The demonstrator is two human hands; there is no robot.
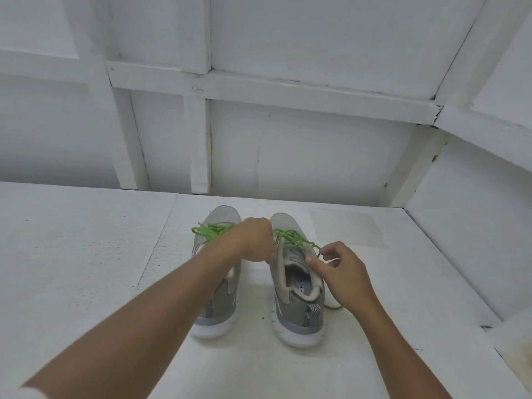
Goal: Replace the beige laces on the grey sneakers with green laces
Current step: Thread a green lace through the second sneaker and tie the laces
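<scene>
Head view: the white bench ends at a white panelled wall behind the sneakers, and a white side wall closes it in on the right, near the right sneaker. To the left the bench top runs wide and open; there is also room in front of the heels.

The two grey sneakers stand side by side near the middle, close but apart. Both have white soles, mesh toes and zebra-striped heel tabs. The left sneaker is partly covered by the left forearm. The right sneaker shows its open collar and a printed insole. Each long axis runs front to back, with toes towards the panelled wall and heels towards the person.

The left sneaker's green lace lies in loose loops over its forefoot. The right sneaker's green lace crosses the eyelets, and one end trails onto the bench at the outer heel.

The hands are apart, one on each side of the right sneaker's collar. The left hand has its fingers curled down at the inner edge, and I cannot tell what it holds, if anything. The right hand appears to pinch the right sneaker's green lace, its thumb against the collar.
</scene>
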